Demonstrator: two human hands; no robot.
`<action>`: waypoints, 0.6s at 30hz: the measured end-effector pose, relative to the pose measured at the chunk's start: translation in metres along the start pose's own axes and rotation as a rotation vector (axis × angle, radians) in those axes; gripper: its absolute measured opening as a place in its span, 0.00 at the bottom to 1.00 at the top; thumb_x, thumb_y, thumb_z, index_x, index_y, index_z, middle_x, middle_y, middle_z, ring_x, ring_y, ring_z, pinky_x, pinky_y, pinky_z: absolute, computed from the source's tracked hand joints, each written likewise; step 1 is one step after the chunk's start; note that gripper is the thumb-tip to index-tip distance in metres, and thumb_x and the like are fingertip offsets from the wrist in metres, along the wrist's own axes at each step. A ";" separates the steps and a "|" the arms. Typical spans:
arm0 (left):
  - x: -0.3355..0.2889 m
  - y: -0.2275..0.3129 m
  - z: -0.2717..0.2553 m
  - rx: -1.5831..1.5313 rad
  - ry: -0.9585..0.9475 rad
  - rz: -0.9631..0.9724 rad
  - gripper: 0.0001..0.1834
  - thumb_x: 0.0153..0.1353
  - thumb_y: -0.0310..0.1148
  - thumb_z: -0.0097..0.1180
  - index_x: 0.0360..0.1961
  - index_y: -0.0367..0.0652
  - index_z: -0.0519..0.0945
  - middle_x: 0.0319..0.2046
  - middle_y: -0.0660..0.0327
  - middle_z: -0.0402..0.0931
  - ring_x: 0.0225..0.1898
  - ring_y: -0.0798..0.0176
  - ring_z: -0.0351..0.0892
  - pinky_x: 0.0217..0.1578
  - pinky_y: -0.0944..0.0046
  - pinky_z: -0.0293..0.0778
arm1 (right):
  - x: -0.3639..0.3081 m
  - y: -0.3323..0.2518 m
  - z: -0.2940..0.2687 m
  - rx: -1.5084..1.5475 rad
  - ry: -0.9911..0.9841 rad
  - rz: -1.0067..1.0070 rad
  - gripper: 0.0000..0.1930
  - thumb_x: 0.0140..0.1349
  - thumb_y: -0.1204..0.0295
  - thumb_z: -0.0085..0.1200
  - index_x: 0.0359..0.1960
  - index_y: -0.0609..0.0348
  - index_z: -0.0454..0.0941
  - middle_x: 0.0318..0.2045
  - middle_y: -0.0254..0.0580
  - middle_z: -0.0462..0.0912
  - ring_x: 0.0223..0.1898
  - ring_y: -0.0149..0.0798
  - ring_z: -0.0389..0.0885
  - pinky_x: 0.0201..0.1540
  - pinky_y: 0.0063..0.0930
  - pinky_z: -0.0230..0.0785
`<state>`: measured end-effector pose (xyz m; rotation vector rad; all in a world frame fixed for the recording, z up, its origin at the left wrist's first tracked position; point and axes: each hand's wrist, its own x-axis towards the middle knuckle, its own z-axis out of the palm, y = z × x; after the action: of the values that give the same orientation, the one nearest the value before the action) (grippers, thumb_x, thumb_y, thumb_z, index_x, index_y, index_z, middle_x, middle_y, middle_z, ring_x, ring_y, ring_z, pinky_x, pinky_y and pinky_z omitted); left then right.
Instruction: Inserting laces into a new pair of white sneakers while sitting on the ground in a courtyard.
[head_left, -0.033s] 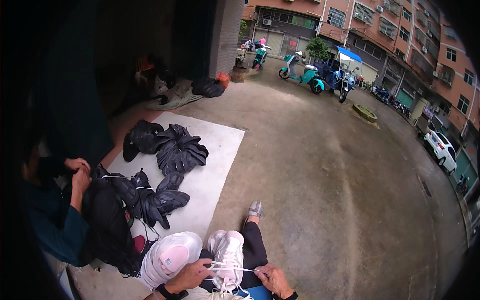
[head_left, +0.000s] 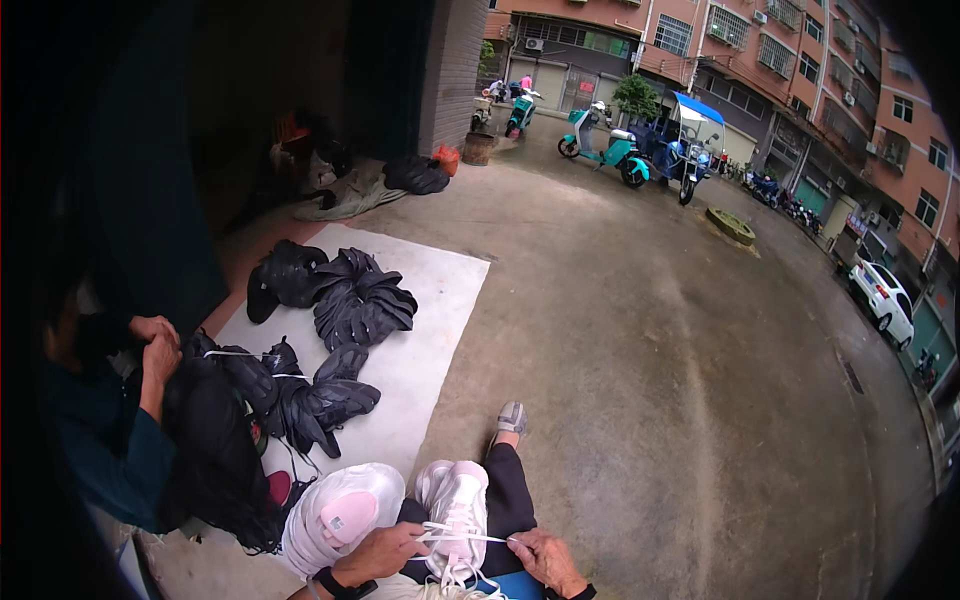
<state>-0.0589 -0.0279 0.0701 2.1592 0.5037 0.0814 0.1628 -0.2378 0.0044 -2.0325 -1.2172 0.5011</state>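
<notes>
White shoe uppers with pale pink parts [head_left: 466, 495] lie across my lap, laces running down their front. My left hand [head_left: 390, 553], a dark band on its wrist, is closed in a pinch at the lacing. From there a white shoelace [head_left: 490, 539] stretches sideways over the shoe to my right hand [head_left: 548, 562]. That hand pinches the lace between thumb and fingers. Just left of my left hand sits a bundle of white uppers, with a pink tongue [head_left: 348, 517] facing up. Loose lace loops hang below the lacing.
Black shoe uppers [head_left: 364, 300] lie bunched on a white sheet [head_left: 450, 290] ahead on the left. More black ones [head_left: 325, 405], tied with white string, are nearer. A co-worker's hands [head_left: 158, 345] are at the left. Scooters [head_left: 605, 150] and a white car [head_left: 882, 295] stand farther off.
</notes>
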 end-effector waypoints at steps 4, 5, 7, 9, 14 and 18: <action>0.004 -0.014 0.009 -0.164 -0.024 -0.016 0.09 0.65 0.34 0.51 0.33 0.41 0.78 0.29 0.55 0.78 0.34 0.52 0.81 0.35 0.56 0.74 | 0.002 -0.013 -0.005 0.233 0.007 -0.006 0.10 0.64 0.73 0.48 0.40 0.66 0.79 0.39 0.54 0.82 0.42 0.54 0.81 0.49 0.38 0.73; 0.012 -0.025 0.010 -0.097 -0.013 0.180 0.10 0.66 0.34 0.50 0.34 0.40 0.77 0.27 0.55 0.78 0.31 0.53 0.80 0.35 0.58 0.74 | 0.010 -0.015 -0.012 0.185 -0.001 -0.061 0.10 0.62 0.76 0.47 0.40 0.67 0.78 0.40 0.53 0.81 0.43 0.54 0.81 0.50 0.37 0.73; 0.018 -0.010 0.007 -0.193 -0.083 -0.010 0.11 0.66 0.36 0.49 0.34 0.39 0.77 0.26 0.55 0.77 0.28 0.55 0.77 0.34 0.60 0.73 | 0.014 -0.017 -0.020 0.199 -0.002 -0.108 0.10 0.61 0.81 0.46 0.43 0.66 0.77 0.37 0.52 0.81 0.39 0.50 0.82 0.43 0.36 0.74; 0.023 0.003 0.004 -0.138 -0.161 -0.046 0.12 0.65 0.37 0.48 0.34 0.39 0.77 0.24 0.57 0.78 0.29 0.53 0.79 0.33 0.57 0.73 | 0.015 -0.022 -0.024 0.185 -0.106 -0.070 0.12 0.62 0.84 0.45 0.46 0.65 0.76 0.33 0.51 0.81 0.35 0.46 0.83 0.37 0.34 0.74; 0.033 -0.013 0.017 0.249 -0.083 -0.036 0.09 0.64 0.34 0.47 0.30 0.40 0.75 0.24 0.49 0.78 0.29 0.41 0.79 0.31 0.44 0.72 | 0.018 -0.035 -0.013 0.139 -0.172 0.115 0.11 0.60 0.83 0.49 0.45 0.66 0.77 0.31 0.52 0.81 0.33 0.47 0.83 0.36 0.34 0.74; 0.037 -0.016 0.012 0.374 0.059 -0.083 0.08 0.64 0.32 0.46 0.31 0.40 0.74 0.24 0.46 0.77 0.30 0.39 0.78 0.30 0.43 0.72 | 0.016 -0.032 0.006 0.061 -0.070 -0.056 0.08 0.60 0.81 0.53 0.40 0.67 0.78 0.34 0.55 0.82 0.36 0.53 0.83 0.38 0.37 0.75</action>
<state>-0.0272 -0.0149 0.0459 2.5018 0.6858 0.0044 0.1473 -0.2118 0.0245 -1.9382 -1.2816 0.5798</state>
